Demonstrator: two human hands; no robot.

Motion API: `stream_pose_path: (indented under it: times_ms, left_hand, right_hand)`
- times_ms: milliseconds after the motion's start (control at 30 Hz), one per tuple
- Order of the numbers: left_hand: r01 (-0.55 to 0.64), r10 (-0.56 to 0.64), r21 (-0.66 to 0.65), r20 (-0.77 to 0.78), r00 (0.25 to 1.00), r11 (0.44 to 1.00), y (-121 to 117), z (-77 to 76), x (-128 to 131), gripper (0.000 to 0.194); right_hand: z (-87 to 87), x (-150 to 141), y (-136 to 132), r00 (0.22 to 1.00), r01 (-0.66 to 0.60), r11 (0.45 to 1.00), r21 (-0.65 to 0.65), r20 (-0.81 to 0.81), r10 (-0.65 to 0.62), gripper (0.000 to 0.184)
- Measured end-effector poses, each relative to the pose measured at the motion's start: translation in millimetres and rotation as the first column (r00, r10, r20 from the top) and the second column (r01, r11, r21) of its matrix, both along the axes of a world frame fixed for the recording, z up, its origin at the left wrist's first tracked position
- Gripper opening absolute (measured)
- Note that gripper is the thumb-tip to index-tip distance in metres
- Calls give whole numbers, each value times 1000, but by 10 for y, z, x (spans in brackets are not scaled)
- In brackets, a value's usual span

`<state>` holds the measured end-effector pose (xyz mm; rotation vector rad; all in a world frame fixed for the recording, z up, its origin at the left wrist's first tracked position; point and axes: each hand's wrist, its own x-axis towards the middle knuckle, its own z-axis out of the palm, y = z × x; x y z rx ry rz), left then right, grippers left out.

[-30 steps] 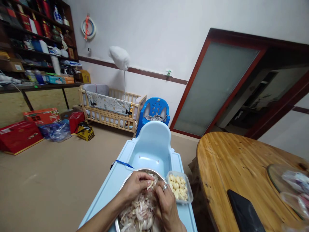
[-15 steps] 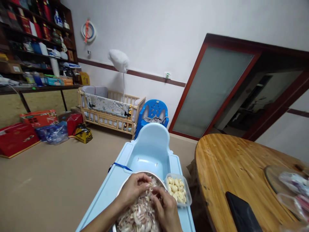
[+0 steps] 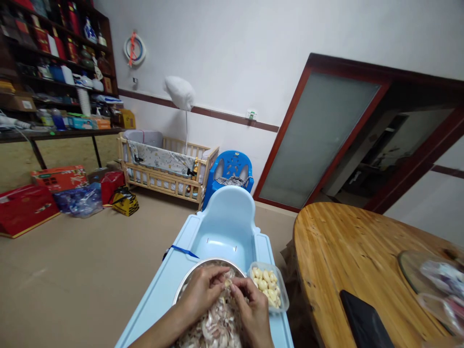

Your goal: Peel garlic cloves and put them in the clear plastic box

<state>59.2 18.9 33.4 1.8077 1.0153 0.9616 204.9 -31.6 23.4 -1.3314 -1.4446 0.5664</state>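
Above a round metal bowl (image 3: 180,288) filled with papery garlic skins (image 3: 217,326), my two hands meet fingertip to fingertip. Between them is a small garlic clove (image 3: 227,283), partly covered by the fingers. My left hand (image 3: 203,290) is closed in a pinch on the clove's left side. My right hand (image 3: 252,304) pinches at it from the right with thumb and forefinger. Just right of the bowl sits a clear plastic container (image 3: 284,304) holding several peeled garlic cloves (image 3: 267,285).
Bowl and container rest on a light blue high chair (image 3: 152,304) with a blue strap (image 3: 184,251). A wooden table (image 3: 333,251) stands at right, carrying a black phone-like slab (image 3: 364,319). Behind are a blue chair (image 3: 232,164), a wooden crib (image 3: 163,179) and a sliding door (image 3: 319,135).
My right hand's fingers have risen and closed in beside the left fingertips, and the clove between them shows more clearly. The view has shifted very slightly.
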Motion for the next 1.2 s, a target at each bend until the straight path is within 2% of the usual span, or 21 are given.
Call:
stream_pose_path:
  times_ms: [233, 367, 467, 800, 1033, 1200]
  left_hand:
    - [-3, 4, 10, -2, 1000, 1000, -37, 56, 15, 36]
    - [41, -19, 125, -172, 985, 991, -62, 116, 13, 21]
    - [74, -21, 172, -291, 957, 982, -64, 108, 13, 24]
    - [61, 51, 281, -373, 926, 958, -116, 66, 24, 18]
    - [104, 90, 399, -438, 894, 911, -150, -1, 66, 17]
    - [133, 133, 485, -476, 869, 864, -172, -12, 96, 18]
  right_hand:
    - [17, -17, 38, 998, -2, 999, -39, -62, 0, 11]
    - [26, -23, 27, 989, 46, 998, -38, -141, -51, 8]
    - [38, -38, 16, 978, 58, 998, -32, -200, -64, 5]
    - [91, -38, 32, 945, -7, 997, -79, -326, -19, 6]
    - [142, -36, 36, 819, -146, 973, -178, -574, 18, 15]
    - [120, -36, 43, 765, -195, 960, -200, -643, 22, 22]
